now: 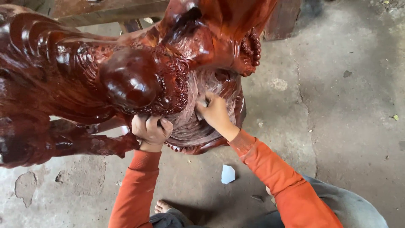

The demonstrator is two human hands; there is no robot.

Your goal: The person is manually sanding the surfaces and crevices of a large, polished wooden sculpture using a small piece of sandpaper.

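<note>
Closest to me, at the bottom edge, a bare foot [162, 206] pokes out on the cracked grey concrete floor [337, 118], and grey trouser legs [350, 207] are cut off by the frame, so the person's posture is only half readable. Two orange sleeves [135, 190] rise from there. Between them a small pale, flat scrap [228, 174] lies on the floor; whether it is paper or something else I cannot make out.

The left hand [151, 130] is clenched into a fist, knuckles up, pressed against the underside of the large glossy reddish-brown carved wooden sculpture [84, 76]. Whether it encloses anything is hidden by the curled fingers. The right hand [216, 113] rests just beside it on a paler, duller grooved patch [198, 122] low on the carving, fingertips bent and pinched on something small and light against the wood; that object is mostly covered and I cannot identify it.

The sculpture stands on the floor directly before the person, filling the upper left, its top and left side cropped away. Its form is hard to read: rounded knobs, ridges, beaded texture. Beyond it, dark timber [105, 10] is partly visible.
</note>
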